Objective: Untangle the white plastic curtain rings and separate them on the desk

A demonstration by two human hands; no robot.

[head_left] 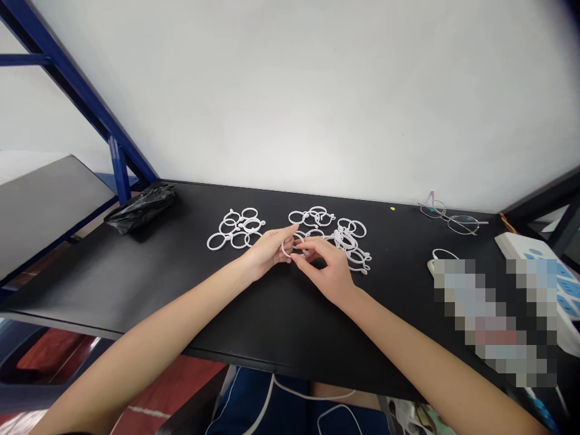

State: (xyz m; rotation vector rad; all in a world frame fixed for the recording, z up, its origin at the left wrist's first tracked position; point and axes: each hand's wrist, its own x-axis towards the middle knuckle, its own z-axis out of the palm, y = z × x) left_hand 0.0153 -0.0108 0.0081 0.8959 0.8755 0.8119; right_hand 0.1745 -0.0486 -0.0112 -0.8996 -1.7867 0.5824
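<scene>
Both my hands meet at the middle of the black table (149,272) and pinch one white plastic ring (290,248) between them. My left hand (267,251) grips the ring's left side with thumb and fingers. My right hand (328,269) pinches its right side. A group of several white rings (236,229) lies flat to the left of my hands. A denser heap of white rings (339,232) lies just behind and to the right of them.
A crumpled black plastic bag (140,208) sits at the table's far left. Thin-framed glasses (451,217) lie at the back right. A white power strip (550,272) with blue sockets lies at the right edge. A white wall rises behind; blue metal framing (81,103) stands at left.
</scene>
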